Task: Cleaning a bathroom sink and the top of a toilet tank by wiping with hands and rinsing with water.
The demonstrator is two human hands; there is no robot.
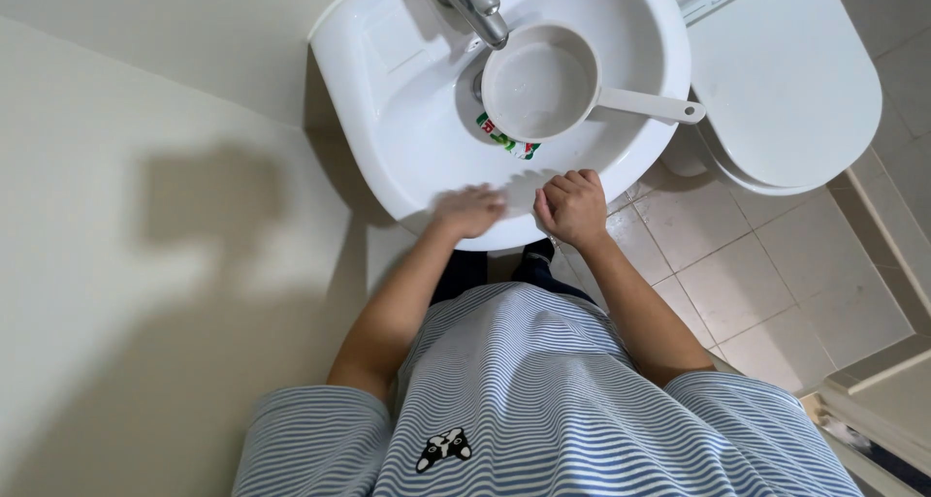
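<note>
I look straight down at a white washbasin (388, 90). Inside it a pale round scoop with a long handle (539, 82) sits under the chrome tap (475, 2), and a small green, red and white packet (506, 142) pokes out from beneath the scoop. My left hand (467, 209) hovers blurred over the basin's front rim, fingers apart, holding nothing. My right hand (574, 206) is curled into a loose fist at the same rim, just right of the left hand; nothing shows in it.
A white toilet with its lid down (786, 80) stands right of the basin. Beige floor tiles (747, 284) lie below it, with a raised threshold (873, 390) at the lower right. A plain wall (126, 264) fills the left side.
</note>
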